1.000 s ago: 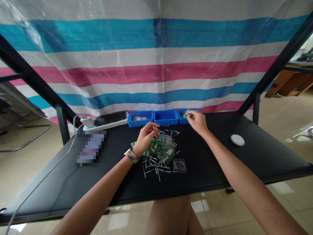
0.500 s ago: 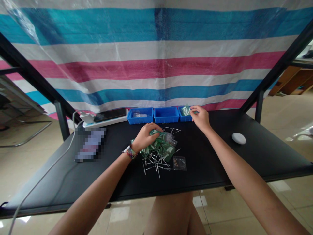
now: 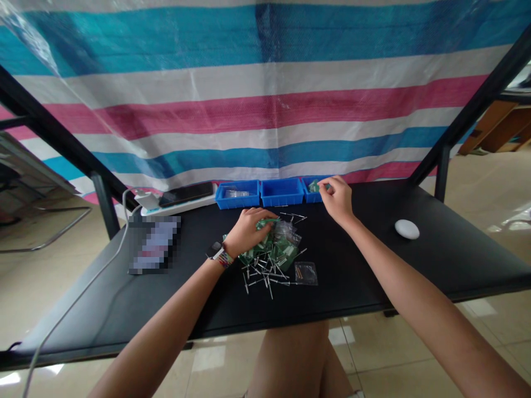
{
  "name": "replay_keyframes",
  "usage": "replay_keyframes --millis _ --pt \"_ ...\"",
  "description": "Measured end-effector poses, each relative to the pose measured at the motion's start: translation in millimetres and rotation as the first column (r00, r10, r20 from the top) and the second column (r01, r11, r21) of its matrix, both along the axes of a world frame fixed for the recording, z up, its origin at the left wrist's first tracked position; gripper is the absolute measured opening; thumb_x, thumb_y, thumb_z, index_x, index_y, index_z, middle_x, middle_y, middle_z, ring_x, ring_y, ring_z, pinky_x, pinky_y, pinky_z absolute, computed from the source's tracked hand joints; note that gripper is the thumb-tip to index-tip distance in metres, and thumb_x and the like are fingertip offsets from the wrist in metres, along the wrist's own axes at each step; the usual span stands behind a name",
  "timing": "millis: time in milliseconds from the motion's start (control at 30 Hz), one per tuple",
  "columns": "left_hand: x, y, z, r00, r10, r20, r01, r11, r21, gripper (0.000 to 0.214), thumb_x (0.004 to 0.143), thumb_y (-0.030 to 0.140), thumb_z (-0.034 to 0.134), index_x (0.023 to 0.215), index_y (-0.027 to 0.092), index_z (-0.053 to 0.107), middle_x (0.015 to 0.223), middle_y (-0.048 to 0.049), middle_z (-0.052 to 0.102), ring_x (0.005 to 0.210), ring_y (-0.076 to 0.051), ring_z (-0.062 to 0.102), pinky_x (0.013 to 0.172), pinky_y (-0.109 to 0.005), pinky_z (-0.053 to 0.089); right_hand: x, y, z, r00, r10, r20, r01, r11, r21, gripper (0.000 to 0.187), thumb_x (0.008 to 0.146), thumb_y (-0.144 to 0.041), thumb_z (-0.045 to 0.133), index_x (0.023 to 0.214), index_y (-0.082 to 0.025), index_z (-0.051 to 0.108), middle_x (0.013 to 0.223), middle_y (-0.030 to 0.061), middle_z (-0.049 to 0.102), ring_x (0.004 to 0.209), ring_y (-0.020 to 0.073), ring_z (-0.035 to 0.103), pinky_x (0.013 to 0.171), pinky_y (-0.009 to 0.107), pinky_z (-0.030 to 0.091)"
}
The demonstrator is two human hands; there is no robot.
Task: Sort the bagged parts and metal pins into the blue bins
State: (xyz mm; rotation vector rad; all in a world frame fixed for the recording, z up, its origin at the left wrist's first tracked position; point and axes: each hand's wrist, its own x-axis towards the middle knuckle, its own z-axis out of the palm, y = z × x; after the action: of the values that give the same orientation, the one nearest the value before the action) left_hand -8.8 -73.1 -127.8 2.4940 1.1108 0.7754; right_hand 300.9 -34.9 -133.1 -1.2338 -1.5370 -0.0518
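Observation:
My left hand (image 3: 248,228) lies on a pile of small green packets (image 3: 277,247) in the middle of the black table (image 3: 373,260), with its fingers curled round one of them. My right hand (image 3: 338,197) reaches to the rightmost of three blue bins (image 3: 312,193) at the back and pinches a small green packet (image 3: 315,186) over it. Several loose metal pins (image 3: 265,276) lie in front of the pile, and a small clear bag (image 3: 306,272) lies beside them.
A white power strip (image 3: 174,206) with a dark phone (image 3: 186,194) on it sits at the back left, its cable running off the left side. A white round object (image 3: 407,228) lies at the right. A striped tarp hangs behind the table.
My left hand has come down from above the pile onto the green packets. My right hand stays at the rightmost blue bin with the green packet.

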Motion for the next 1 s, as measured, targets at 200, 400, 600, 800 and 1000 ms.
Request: replay_keyframes --millis 200,400,600,800,1000 --pt "4 -1 -0.6 0.897 0.142 0.419 -0.047 0.972 -0.228 0.037 0.095 0.041 0.072 0.125 0.020 0.065 0.082 0.0001 0.071 0.073 -0.019 0.071 0.069 -0.030 0.055 -57 -37 1.3 0.846 0.452 -0.282 -0.517 0.824 -0.232 0.024 0.093 -0.044 0.070 0.092 -0.021 0.073 0.088 0.0034 0.071 0.058 0.0133 0.054 0.053 0.028 0.044" --pt "9 -10 11.8 0.769 0.136 0.625 0.208 0.871 -0.445 0.061 0.084 0.045 0.088 0.133 0.021 0.060 0.066 0.0058 0.061 0.063 -0.019 0.070 0.063 -0.032 0.063 -88 -60 7.2 0.568 0.503 -0.652 -0.802 0.515 -0.302 0.035 0.082 -0.051 0.085 0.091 -0.021 0.069 0.075 -0.0032 0.065 0.049 0.0092 0.050 0.045 0.025 0.038" --pt "10 -11 13.1 0.753 0.129 0.645 0.221 0.874 -0.433 0.058 0.080 0.039 0.093 0.127 0.019 0.063 0.071 0.0044 0.063 0.064 -0.013 0.064 0.060 -0.023 0.054 -87 -59 5.5 0.560 0.490 -0.668 -0.795 0.544 -0.267 0.038 0.080 -0.054 0.087 0.084 -0.022 0.066 0.064 -0.0054 0.061 0.045 0.0092 0.048 0.044 0.025 0.037" --pt "9 -3 6.7 0.733 0.152 0.663 0.226 0.865 -0.449 0.043 0.085 0.039 0.087 0.115 0.017 0.066 0.075 0.0032 0.063 0.066 -0.012 0.063 0.062 -0.023 0.055 -88 -57 -0.7 0.587 0.457 -0.668 -0.752 0.613 -0.241 0.037 0.078 -0.051 0.090 0.082 -0.020 0.070 0.064 -0.0036 0.064 0.045 0.0108 0.054 0.045 0.026 0.042" --pt "9 -2 4.5 0.697 0.201 0.688 0.262 0.822 -0.505 0.047 0.082 0.036 0.089 0.119 0.018 0.066 0.079 0.0025 0.065 0.068 -0.013 0.065 0.065 -0.026 0.059 -88 -57 1.7 0.596 0.417 -0.686 -0.732 0.634 -0.251 0.038 0.075 -0.052 0.090 0.080 -0.021 0.070 0.067 -0.0024 0.066 0.047 0.0126 0.057 0.047 0.027 0.046"
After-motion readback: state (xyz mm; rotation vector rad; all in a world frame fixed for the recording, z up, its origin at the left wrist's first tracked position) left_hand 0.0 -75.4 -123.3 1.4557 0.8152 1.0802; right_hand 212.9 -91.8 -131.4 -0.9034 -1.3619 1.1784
